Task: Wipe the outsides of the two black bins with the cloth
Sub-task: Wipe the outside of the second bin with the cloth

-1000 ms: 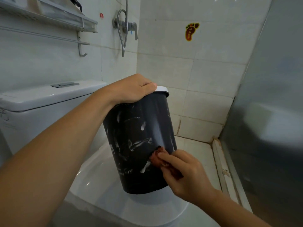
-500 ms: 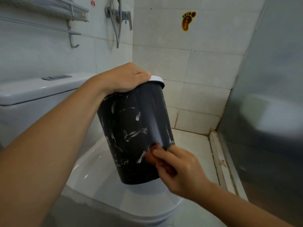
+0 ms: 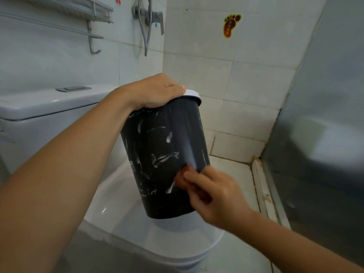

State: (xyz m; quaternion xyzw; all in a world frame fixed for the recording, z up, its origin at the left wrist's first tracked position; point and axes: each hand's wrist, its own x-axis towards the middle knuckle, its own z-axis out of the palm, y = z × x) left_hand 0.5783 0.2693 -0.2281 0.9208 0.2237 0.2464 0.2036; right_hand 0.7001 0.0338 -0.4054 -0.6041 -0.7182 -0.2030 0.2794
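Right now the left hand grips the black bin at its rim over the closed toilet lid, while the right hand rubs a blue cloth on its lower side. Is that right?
Not quite: the cloth is reddish-brown, not blue, as the head view shows. The rest stands: the left hand grips the black bin at its rim over the closed toilet lid, and the right hand rubs the cloth on its lower side.

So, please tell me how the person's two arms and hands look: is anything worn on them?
Both arms are bare from the frame edge to the wrist: no sleeve shows. The left hand and the right hand wear no glove, and no ring, watch or bracelet is visible. The right hand is blurred, so small details cannot be told there.
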